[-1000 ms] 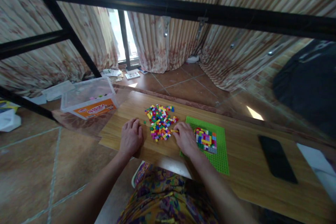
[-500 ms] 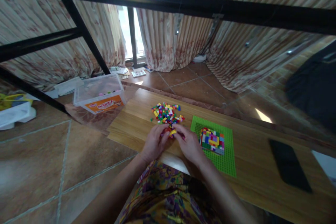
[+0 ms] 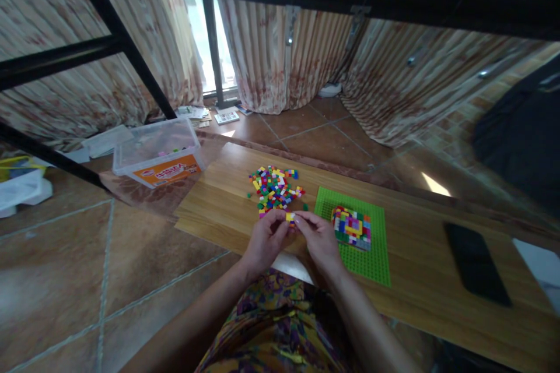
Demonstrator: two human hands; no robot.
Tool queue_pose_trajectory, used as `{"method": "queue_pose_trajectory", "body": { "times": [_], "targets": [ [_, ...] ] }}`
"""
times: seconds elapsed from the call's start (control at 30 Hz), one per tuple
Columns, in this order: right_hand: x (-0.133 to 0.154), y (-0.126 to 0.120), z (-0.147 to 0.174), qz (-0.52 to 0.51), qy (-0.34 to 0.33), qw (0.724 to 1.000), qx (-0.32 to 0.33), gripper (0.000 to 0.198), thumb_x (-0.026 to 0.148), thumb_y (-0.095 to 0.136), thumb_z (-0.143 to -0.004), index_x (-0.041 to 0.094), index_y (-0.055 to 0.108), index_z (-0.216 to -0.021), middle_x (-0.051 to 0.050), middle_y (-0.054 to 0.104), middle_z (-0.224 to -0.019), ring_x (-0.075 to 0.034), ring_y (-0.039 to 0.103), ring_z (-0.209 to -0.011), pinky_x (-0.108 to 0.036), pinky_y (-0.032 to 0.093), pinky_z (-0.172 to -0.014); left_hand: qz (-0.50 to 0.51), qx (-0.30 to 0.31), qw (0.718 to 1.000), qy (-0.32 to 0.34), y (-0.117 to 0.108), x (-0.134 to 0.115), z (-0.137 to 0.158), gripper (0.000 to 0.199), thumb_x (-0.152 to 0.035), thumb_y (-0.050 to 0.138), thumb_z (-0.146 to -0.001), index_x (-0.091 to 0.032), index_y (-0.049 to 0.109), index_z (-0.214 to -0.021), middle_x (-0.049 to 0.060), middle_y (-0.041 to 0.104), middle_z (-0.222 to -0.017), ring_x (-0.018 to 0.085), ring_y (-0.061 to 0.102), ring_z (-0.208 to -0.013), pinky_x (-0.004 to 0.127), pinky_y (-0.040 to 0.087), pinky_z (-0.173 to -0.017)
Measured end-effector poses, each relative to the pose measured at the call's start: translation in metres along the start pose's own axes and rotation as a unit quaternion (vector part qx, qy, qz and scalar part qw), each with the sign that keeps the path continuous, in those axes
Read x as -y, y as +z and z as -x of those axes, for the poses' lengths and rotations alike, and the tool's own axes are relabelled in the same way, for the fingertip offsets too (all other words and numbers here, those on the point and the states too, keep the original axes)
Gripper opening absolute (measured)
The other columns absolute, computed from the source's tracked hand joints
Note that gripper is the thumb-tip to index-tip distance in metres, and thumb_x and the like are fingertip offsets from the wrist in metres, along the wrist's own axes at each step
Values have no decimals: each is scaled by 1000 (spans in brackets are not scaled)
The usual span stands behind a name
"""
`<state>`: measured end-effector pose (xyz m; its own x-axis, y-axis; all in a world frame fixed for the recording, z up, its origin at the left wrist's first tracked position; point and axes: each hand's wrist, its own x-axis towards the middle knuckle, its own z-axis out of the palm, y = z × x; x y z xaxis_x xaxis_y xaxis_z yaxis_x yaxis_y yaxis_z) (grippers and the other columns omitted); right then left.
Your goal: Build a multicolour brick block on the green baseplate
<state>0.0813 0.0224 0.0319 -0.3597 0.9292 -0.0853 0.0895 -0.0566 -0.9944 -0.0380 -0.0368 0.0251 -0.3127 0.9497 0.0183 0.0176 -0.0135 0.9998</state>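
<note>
Left hand (image 3: 265, 240) and right hand (image 3: 321, 242) together pinch a small yellow piece (image 3: 290, 217), perhaps several joined, over the worktop (image 3: 415, 256), seemingly to steady it; loose bricks (image 3: 273, 186) lie just beyond, within reach.

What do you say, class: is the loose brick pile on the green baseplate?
No, the loose brick pile lies on the wooden table, left of the green baseplate.

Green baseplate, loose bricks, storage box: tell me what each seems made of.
Green baseplate: likely moulded plastic, rather matt, given its even colour and regular studs.
Loose bricks: apparently plastic, from their solid bright colours; too small to judge the finish.
Storage box: probably plastic, its walls cloudy and translucent.
</note>
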Motion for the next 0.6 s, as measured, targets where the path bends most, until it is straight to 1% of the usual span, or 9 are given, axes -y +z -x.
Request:
{"method": "queue_pose_trajectory", "body": {
  "times": [0.13,0.3,0.43,0.5,0.6],
  "targets": [
    [2,0,2,27,-25,999,-20,24,41,63,-81,20,75,-88,-5,76,-88,-20,68,-82,-35,54,-79,-46,-15,999,14,4,-3,1,15,-32,58,-87,-18,63,-86,1,63,-76,13,58,-69,24,49,-65],
    [2,-2,4,83,-79,992,-49,21,36,60,-84,21,74,-82,-4,72,-85,-19,66,-82,-33,51,-78,-113,-60,991,26,12,-5,4,13,-31,57,-86,-19,61,-83,0,62,-72,12,56,-64,24,46,-62],
    [7,-1,9,126,-111,983,-77,22,35,56,-87,22,73,-81,-5,70,-83,-19,65,-82,-32,51,-77,-143,-87,985,31,19,-5,6,12,-30,57,-86,-20,59,-80,-1,59,-68,12,53,-61,24,44,-59],
    [11,-1,10,141,-124,979,-84,22,34,55,-88,22,72,-81,-5,70,-83,-19,64,-81,-32,50,-76,-143,-90,985,33,21,-5,5,14,-31,57,-86,-20,58,-78,-2,57,-66,12,52,-59,23,42,-57],
    [19,-13,9,160,-136,974,-85,22,36,55,-88,22,72,-83,-5,71,-85,-18,65,-82,-31,50,-76,-127,-64,989,38,22,-3,4,14,-33,57,-87,-20,58,-79,-2,57,-66,11,52,-59,23,42,-56]
  ]
}}
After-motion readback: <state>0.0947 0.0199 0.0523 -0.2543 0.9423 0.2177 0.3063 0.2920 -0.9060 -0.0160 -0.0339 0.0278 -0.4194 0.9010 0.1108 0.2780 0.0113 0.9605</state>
